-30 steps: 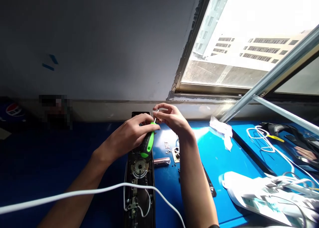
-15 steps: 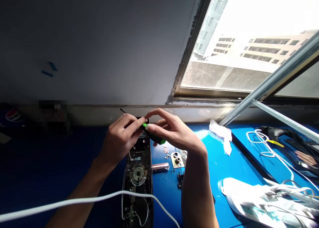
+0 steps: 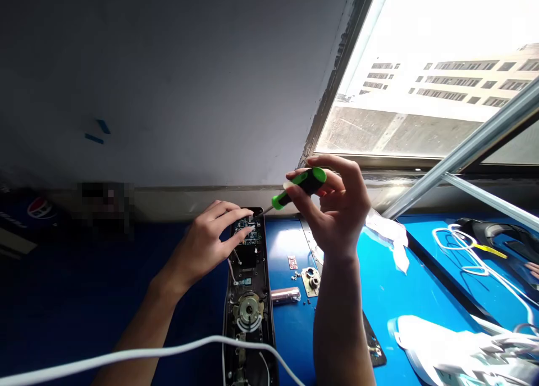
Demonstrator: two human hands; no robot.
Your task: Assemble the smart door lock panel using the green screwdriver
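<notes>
Green and black, the screwdriver is in the right hand, gripped by its handle between the thumb and fingers, with that hand partly curled. Its thin shaft slants down to the left, and its tip is close to the left hand's fingertips, at the far end of a long, open black casing; whether the tip touches anything is unclear. The left hand reaches over the casing from the left, partly open, its thumb and forefinger parted by a narrow gap above a circuit board. Whether something small sits between them cannot be made out.

The casing lies lengthwise on the blue bench, its near end running out of view. Inside, nearer than the board, is a round metal part. A white cable sweeps across the near part of the view, in front of the casing.

Just right of the casing lies a copper-coloured cylinder. Past it are a small red piece, some tiny screws and a metal plate with round fittings. Nearer and right of the right forearm is a dark plate. Farther right lie a crumpled plastic bag, a looped white cord with a yellow tag, and, nearer, a bright white bundle.
</notes>
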